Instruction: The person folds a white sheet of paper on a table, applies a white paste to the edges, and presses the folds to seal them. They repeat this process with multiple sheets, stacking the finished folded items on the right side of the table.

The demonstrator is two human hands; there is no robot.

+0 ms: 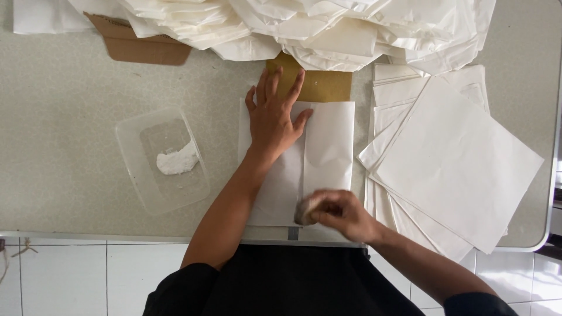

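Observation:
A folded white paper sheet (328,140) lies on the speckled table in front of me, its far end over a brown card piece (319,85). My left hand (272,117) presses flat on the sheet's left half, fingers spread. My right hand (339,213) is closed around a small greyish wad (304,210), blurred, and holds it against the sheet's near edge by the fold line.
A clear plastic tub (132,131) with a lump of white paste (177,159) sits to the left. A fanned stack of white paper sheets (456,158) lies on the right. A heap of folded white paper pieces (328,26) and a cardboard piece (143,47) fill the far side.

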